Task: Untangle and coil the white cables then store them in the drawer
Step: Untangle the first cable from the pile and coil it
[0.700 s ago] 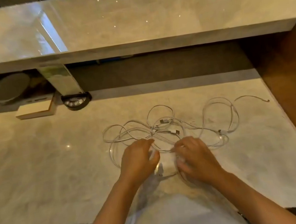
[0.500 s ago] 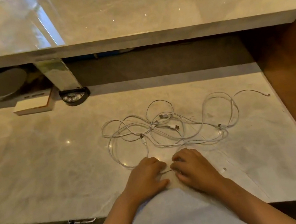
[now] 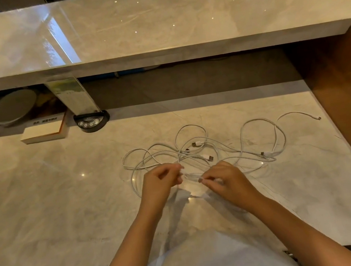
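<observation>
A tangle of thin white cables (image 3: 205, 151) lies spread on the marble desk (image 3: 65, 196), its loops reaching right to a loose plug end (image 3: 318, 118). At the near edge of the tangle my left hand (image 3: 160, 186) pinches a cable strand between thumb and fingertips. My right hand (image 3: 225, 180) pinches the same short stretch of cable a little to the right. The strand runs between the two hands, slightly above the desk. No drawer is in view.
A raised marble counter (image 3: 152, 21) overhangs the back of the desk. Under it on the left stand a book (image 3: 43, 132), a round black device with buttons (image 3: 91, 122), a standing card (image 3: 74, 96) and a grey round object (image 3: 13, 108). A wooden side panel (image 3: 349, 105) closes the right.
Both hands have lifted off the desk near the front edge and moved forward to the tangle's near side, holding a strand between them. The tangle itself lies much as before.
</observation>
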`<state>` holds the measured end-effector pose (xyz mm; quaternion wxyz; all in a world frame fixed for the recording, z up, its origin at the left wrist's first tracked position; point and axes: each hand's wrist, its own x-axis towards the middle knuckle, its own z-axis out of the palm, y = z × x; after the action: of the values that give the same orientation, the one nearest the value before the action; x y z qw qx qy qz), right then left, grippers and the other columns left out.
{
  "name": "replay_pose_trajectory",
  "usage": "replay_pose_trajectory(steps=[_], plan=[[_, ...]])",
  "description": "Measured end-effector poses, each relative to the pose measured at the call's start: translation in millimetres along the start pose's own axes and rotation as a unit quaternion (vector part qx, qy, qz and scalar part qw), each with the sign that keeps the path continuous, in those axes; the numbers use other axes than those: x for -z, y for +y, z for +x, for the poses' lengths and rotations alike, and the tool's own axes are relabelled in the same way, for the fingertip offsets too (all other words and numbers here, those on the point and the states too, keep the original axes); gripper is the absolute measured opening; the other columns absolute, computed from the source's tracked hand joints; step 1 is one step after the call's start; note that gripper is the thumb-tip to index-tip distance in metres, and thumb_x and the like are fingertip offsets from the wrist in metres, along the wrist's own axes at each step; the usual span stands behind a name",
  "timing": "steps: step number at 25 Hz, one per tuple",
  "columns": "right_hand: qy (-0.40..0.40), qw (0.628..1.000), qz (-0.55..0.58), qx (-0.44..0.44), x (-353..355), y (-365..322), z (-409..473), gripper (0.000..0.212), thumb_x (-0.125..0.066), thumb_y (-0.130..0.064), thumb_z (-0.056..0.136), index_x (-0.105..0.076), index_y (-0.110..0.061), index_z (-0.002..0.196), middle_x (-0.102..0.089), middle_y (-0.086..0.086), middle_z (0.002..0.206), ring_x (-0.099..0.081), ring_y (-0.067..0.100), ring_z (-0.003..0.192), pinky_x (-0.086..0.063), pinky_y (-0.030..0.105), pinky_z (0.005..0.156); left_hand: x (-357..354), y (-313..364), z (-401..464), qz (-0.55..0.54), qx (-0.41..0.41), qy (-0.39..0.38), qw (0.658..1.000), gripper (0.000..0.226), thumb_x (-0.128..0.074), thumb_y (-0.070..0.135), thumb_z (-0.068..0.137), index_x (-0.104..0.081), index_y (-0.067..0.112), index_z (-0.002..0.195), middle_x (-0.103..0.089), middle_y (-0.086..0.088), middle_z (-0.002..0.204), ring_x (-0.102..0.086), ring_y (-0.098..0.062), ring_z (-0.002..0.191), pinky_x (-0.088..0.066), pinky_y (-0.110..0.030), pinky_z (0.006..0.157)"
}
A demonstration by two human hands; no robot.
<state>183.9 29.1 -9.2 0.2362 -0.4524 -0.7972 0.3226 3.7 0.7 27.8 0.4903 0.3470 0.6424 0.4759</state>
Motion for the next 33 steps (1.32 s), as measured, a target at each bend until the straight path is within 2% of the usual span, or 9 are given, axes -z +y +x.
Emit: replay_pose_trajectory(steps=[5,9,13,16,18,21,24,27,33], plan=[[0.059,0.975,0.199,-0.084,52,-54,36,0.011,-0.066,-0.013,0.083,-0.076,-0.018,0.083,-0.069,-0.012,0.072,-0.056,-0.002,0.062,-0.042,0.011,0.06,-20,25,2,0.015,-0.046,-0.186,0.981,0.034,-0.048,0.007,0.091,-0.059,0.025,0.117,-0.065,0.006,0.117,-0.06,-0.003,0.11,-0.049,-0.021,0.091],[0.093,0.934,0.334,-0.085,100,-97,81,0.01,-0.063,-0.012,0.085,-0.072,-0.008,0.085,-0.066,0.006,0.07,-0.057,0.009,0.055,-0.046,0.016,0.05,-37,74,22,0.069,-0.133,-0.206,0.967,0.018,-0.055,0.003,0.088,-0.061,0.011,0.103,-0.071,-0.005,0.09,-0.067,-0.009,0.088,-0.05,-0.017,0.08],[0.189,0.839,0.501,-0.094,157,-109,121,0.016,-0.054,-0.016,0.092,-0.067,-0.006,0.093,-0.066,0.004,0.077,-0.059,0.007,0.058,-0.051,0.015,0.054,-24,101,44,0.15,-0.193,-0.168,0.955,0.019,-0.048,0.005,0.093,-0.065,0.002,0.086,-0.065,-0.005,0.074,-0.063,-0.007,0.07,-0.05,-0.016,0.073],[0.078,0.906,0.402,-0.107,142,-98,123,0.028,-0.042,-0.019,0.097,-0.057,-0.013,0.12,-0.066,0.008,0.11,-0.064,0.015,0.094,-0.052,0.029,0.085,-20,130,58,-0.083,-0.116,-0.149,0.978,0.027,-0.037,0.01,0.097,-0.059,0.008,0.083,-0.055,-0.001,0.064,-0.055,-0.009,0.058,-0.05,-0.025,0.071],[-0.041,0.943,0.317,-0.092,108,-91,115,0.033,-0.043,-0.021,0.095,-0.053,-0.02,0.127,-0.061,0.0,0.124,-0.056,0.01,0.112,-0.043,0.033,0.098,-18,153,67,-0.289,-0.078,-0.179,0.937,0.027,-0.034,0.014,0.098,-0.057,0.011,0.083,-0.053,0.003,0.059,-0.051,-0.006,0.054,-0.048,-0.024,0.067],[-0.119,0.935,0.327,-0.071,73,-91,108,0.034,-0.046,-0.019,0.095,-0.051,-0.028,0.127,-0.062,-0.013,0.114,-0.055,-0.004,0.107,-0.043,0.015,0.086,-13,174,71,-0.474,-0.014,-0.196,0.858,0.024,-0.039,0.018,0.097,-0.057,0.01,0.083,-0.052,0.002,0.059,-0.051,-0.005,0.053,-0.05,-0.018,0.061],[-0.107,0.935,0.335,-0.047,65,-88,106,0.019,-0.057,-0.007,0.089,-0.061,-0.017,0.105,-0.066,-0.003,0.095,-0.064,0.007,0.092,-0.05,0.017,0.08,-8,179,76,-0.549,0.031,-0.175,0.816,0.026,-0.043,0.018,0.096,-0.059,0.005,0.081,-0.051,-0.001,0.058,-0.05,-0.007,0.047,-0.05,-0.017,0.051],[-0.117,0.942,0.31,-0.048,68,-73,100,0.014,-0.059,0.003,0.084,-0.061,-0.011,0.08,-0.063,0.002,0.076,-0.063,0.009,0.07,-0.049,0.016,0.068,13,180,85,-0.505,0.035,-0.153,0.849,0.024,-0.042,0.018,0.097,-0.059,0.007,0.085,-0.049,0.001,0.053,-0.045,-0.005,0.042,-0.043,-0.013,0.043],[-0.164,0.971,0.143,-0.096,63,-29,91,0.021,-0.06,0.002,0.081,-0.063,-0.017,0.073,-0.065,0.004,0.075,-0.061,0.009,0.07,-0.051,0.024,0.072,63,158,88,-0.205,0.01,-0.132,0.97,0.018,-0.04,0.016,0.096,-0.057,0.012,0.092,-0.046,0.009,0.051,-0.037,-0.003,0.037,-0.032,-0.014,0.037]])
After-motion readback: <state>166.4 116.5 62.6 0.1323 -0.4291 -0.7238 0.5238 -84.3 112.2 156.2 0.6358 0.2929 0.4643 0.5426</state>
